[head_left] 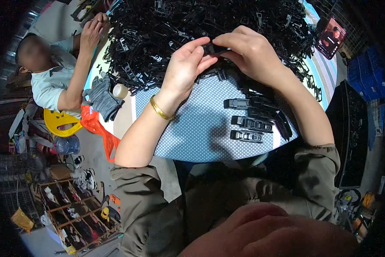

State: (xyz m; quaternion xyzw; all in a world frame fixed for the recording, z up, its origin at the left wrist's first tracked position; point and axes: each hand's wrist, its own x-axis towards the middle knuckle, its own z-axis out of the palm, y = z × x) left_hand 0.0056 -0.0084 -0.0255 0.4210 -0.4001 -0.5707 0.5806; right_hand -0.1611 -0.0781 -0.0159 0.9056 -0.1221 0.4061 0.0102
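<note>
I had left hand [181,66], right hand [253,53] pinch black part [216,48] between fingers [196,43], probably for steadiness; pile [154,25] lay close.

Blue crates [368,70] stand beyond the right edge of the desk [188,128]; a yellow stool [51,123] and wooden shelf [72,204] stand past its left.

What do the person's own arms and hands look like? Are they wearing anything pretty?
Yes! A shiny gold bangle circles the left wrist. Both hands, the left and the right, are bare, with no gloves. The left sleeve and right sleeve are dark olive-brown and wrinkly, leaving the forearms uncovered. No bangle shows on the right wrist.
</note>
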